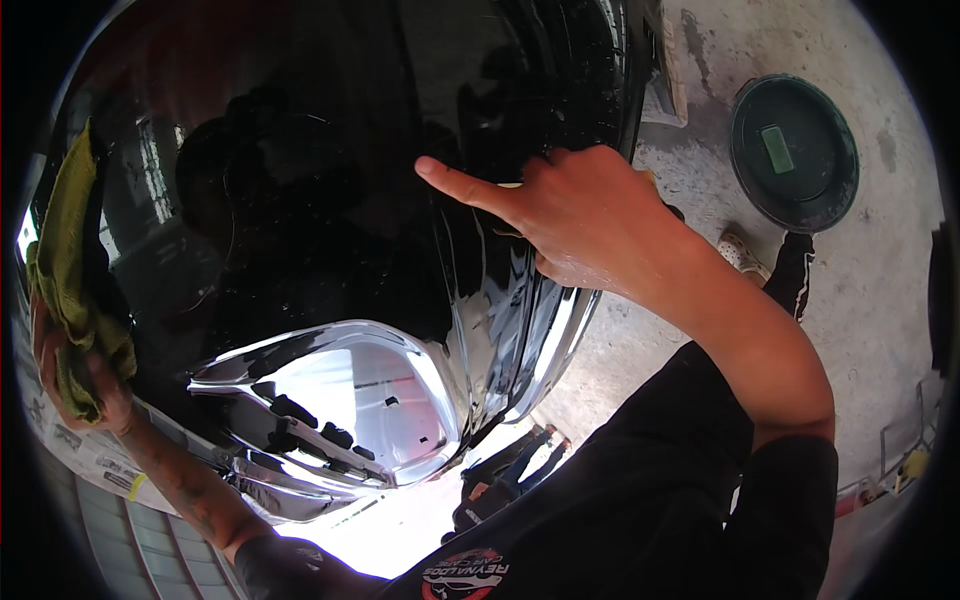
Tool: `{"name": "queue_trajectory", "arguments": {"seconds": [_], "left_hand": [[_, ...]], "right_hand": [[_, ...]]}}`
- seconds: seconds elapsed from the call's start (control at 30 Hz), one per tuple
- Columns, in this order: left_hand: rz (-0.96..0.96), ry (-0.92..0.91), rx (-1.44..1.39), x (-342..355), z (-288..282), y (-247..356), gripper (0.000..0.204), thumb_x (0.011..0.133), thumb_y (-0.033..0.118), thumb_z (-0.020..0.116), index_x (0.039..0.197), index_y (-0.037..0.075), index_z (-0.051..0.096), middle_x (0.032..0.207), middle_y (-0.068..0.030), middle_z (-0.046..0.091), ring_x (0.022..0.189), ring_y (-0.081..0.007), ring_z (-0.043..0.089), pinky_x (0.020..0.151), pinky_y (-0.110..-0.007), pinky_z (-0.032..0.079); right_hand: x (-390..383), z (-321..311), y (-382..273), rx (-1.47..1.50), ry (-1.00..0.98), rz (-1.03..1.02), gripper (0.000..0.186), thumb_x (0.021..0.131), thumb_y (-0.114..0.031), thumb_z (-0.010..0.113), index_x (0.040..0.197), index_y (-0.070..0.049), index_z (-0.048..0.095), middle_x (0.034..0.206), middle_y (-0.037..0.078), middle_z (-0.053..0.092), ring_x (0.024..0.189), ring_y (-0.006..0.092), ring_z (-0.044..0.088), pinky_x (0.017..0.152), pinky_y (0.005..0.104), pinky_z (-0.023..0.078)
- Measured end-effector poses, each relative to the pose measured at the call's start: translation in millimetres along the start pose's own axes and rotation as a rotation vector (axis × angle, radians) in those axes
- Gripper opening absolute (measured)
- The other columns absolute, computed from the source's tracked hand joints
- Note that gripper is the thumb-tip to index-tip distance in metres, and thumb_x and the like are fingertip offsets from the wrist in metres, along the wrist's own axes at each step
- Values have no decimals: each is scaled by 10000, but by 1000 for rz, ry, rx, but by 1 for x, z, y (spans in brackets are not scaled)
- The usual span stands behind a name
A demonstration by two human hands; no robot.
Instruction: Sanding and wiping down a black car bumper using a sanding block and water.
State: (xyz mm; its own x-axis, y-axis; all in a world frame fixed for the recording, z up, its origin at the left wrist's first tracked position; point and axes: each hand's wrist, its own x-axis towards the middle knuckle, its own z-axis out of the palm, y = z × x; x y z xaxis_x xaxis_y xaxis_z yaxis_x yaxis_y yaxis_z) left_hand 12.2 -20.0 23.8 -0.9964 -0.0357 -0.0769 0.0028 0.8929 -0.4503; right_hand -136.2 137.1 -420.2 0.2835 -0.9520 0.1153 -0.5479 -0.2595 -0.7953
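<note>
A glossy black car panel (300,250) fills the middle, reflecting shapes, with a chrome-rimmed fitting (390,420) low on it. My left hand (75,370) grips a crumpled yellow-green cloth (70,260) against the panel's left side. My right hand (590,215) is over the panel's upper right, index finger stretched out toward the left, the other fingers curled. Bits of something yellow show behind those curled fingers, mostly hidden by the hand.
On the concrete floor (870,280) at right lies a dark green basin (795,150) with a light green block inside. A clog-shod foot (740,255) is below it. Rails (900,440) and small items stand at far right. Grey slatted metal (100,520) shows lower left.
</note>
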Motion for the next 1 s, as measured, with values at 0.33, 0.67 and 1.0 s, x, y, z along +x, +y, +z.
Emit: {"name": "queue_trajectory", "arguments": {"seconds": [0.33, 0.67, 1.0], "left_hand": [[-7, -101, 73, -8, -13, -11, 414, 976, 212, 641, 1241, -99, 569, 1332, -355, 595, 1213, -514, 606, 1061, -589, 479], [-10, -50, 23, -10, -13, -10, 411, 972, 188, 650, 1239, -117, 579, 1289, -330, 629, 1168, -461, 641, 1016, -532, 518], [-36, -78, 97, -11, -12, -7, 398, 979, 209, 620, 1222, -101, 564, 1314, -362, 600, 1210, -508, 608, 1055, -587, 482]], "right_hand": [[14, 61, -19, 414, 984, -50, 567, 761, -158, 839, 1292, -188, 645, 1105, 72, 650, 882, 244, 672, 712, 360, 574], [63, 61, -26, 409, 1247, 3, 558, 748, -134, 822, 1285, -174, 678, 1170, 77, 650, 895, 237, 618, 747, 366, 510], [58, 78, -34, 442, 1217, -37, 525, 791, -148, 797, 1298, -179, 666, 1172, 103, 632, 892, 259, 604, 743, 378, 499]]}}
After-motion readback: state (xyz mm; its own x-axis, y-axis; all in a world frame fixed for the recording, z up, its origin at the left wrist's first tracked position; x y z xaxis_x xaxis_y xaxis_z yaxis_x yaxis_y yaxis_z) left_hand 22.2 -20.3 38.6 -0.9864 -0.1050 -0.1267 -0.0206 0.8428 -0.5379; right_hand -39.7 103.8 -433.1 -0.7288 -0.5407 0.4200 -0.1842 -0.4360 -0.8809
